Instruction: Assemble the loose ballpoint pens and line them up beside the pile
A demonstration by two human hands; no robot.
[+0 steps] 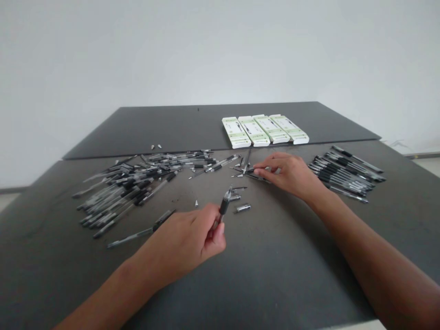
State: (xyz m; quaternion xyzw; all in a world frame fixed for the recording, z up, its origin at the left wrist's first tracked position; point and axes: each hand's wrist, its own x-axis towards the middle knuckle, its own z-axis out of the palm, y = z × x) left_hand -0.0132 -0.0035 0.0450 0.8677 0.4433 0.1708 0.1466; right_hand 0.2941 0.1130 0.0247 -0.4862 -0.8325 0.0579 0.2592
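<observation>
My left hand (195, 233) is closed around a pen (225, 201) with a clear barrel and black grip, its tip pointing up and away from me. My right hand (285, 172) reaches farther forward, thumb and fingers pinched at a small dark piece among loose pen parts (245, 170); what exactly it grips is too small to tell. Between the hands lie a short clear pen cap (242, 208) and a few other small parts. One pen (137, 236) rests on the table beside my left wrist. A small white cone tip (196, 203) stands near my left hand.
A large heap of pens and pen parts (120, 192) covers the table's left side. At the right lies a row of pens (343, 172). Several flat white-green boxes (264, 130) sit on a raised dark board (165, 128) at the back, before a wall.
</observation>
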